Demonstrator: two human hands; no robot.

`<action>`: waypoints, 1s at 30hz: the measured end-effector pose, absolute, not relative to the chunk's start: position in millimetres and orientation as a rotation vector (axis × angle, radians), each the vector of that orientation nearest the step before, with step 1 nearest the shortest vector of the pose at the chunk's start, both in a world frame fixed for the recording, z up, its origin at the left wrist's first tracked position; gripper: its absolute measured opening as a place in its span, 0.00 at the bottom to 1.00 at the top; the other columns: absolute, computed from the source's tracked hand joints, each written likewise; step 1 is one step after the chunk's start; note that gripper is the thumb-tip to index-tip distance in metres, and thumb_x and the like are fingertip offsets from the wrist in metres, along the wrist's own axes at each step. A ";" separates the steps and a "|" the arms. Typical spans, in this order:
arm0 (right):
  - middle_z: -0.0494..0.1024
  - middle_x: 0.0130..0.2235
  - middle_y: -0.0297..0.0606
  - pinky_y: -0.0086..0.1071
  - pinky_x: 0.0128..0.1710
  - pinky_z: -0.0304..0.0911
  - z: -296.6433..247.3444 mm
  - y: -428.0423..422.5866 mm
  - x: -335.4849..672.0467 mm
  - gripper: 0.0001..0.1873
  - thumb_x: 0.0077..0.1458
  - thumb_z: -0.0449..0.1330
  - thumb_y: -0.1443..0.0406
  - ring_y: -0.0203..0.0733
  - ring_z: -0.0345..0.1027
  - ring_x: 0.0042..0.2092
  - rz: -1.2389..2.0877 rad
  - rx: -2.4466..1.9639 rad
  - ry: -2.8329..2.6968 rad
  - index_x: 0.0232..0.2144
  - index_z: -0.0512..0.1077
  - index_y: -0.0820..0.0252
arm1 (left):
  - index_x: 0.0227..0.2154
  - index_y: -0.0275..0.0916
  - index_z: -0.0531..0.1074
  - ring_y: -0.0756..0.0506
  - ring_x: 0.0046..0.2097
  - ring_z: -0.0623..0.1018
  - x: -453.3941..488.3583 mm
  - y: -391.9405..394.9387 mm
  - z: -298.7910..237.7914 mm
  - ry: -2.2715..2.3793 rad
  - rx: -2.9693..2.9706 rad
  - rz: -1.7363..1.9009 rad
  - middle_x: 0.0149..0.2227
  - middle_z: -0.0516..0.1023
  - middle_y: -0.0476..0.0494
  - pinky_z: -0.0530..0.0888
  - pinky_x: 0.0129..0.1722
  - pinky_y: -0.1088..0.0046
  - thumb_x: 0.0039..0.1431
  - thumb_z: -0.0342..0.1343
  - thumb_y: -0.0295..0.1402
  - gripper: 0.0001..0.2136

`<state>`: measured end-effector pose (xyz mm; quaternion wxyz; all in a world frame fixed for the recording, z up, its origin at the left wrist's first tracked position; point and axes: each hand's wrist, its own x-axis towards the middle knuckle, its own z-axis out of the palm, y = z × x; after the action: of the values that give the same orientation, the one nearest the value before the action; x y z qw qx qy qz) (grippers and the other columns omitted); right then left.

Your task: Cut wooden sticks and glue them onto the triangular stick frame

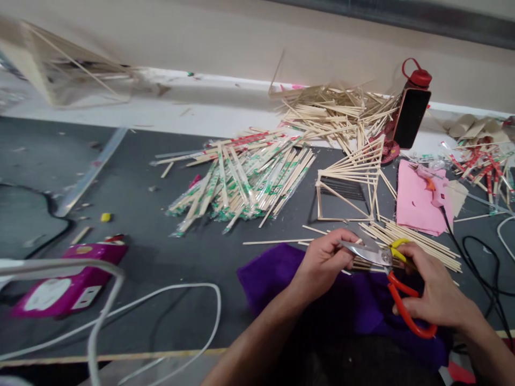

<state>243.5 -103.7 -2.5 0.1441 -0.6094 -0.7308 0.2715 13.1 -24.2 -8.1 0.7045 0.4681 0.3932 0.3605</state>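
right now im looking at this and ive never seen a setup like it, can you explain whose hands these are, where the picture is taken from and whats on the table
There's no machine here: these are a person's bare hands, seen from a camera worn on their head, looking forward and down. The right hand holds scissors with one red and one yellow handle. The blades reach to the fingertips of the left hand; what those fingers may be pinching is too hidden to tell. On the dark table lie wrapped sticks, loose bare sticks and a frame of joined sticks. Right of the frame, what looks like a glue gun rests on a pink cloth.
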 end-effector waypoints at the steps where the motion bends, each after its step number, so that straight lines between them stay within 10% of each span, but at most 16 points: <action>1: 0.74 0.49 0.44 0.39 0.42 0.65 -2.4 -103.0 242.7 0.39 0.35 0.70 0.60 0.51 0.70 0.45 0.771 -1.746 -2.118 0.51 0.61 0.57 | 0.28 0.37 0.70 0.54 0.21 0.65 12.9 -23.9 -8.4 0.877 1.048 0.792 0.17 0.67 0.56 0.61 0.23 0.78 0.48 0.56 0.31 0.04; 30: 0.73 0.48 0.48 0.44 0.43 0.66 -5.8 -99.0 228.6 0.40 0.36 0.71 0.58 0.53 0.70 0.45 0.731 -1.723 -2.117 0.50 0.59 0.59 | 0.26 0.39 0.72 0.52 0.23 0.70 12.9 -28.5 -16.7 0.928 1.517 0.759 0.22 0.72 0.52 0.66 0.26 0.79 0.54 0.51 0.29 0.06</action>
<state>228.6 -99.0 -5.8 0.1573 -0.6023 -0.7397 0.2555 12.9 -28.5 -16.7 0.5681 0.6457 0.3949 0.3231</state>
